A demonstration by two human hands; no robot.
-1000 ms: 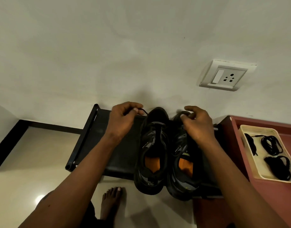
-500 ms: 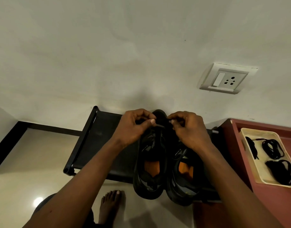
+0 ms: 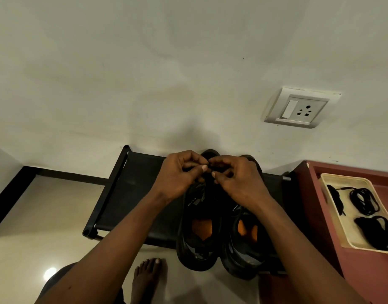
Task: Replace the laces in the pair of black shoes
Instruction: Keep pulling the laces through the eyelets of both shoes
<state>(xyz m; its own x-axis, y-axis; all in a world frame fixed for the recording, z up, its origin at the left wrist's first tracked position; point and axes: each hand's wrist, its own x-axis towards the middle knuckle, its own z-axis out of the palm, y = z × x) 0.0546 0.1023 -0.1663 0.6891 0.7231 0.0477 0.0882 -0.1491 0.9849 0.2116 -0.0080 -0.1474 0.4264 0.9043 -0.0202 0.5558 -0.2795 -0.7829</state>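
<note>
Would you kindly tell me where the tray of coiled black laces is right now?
In the head view, the tray sits at the far right on the reddish cabinet top, to the right of the black shoes and below the wall socket.

home interior, tiled floor [image 3: 46, 216], wall socket [image 3: 298, 108], low shoe rack [image 3: 136, 194]

A black fabric shelf [image 3: 134, 194] lay bare at centre-left; a white wall [image 3: 188, 73] closed the upper frame, a dark-red cabinet [image 3: 320, 227] (cream plastic tray [image 3: 344, 176] atop) the right.
</note>
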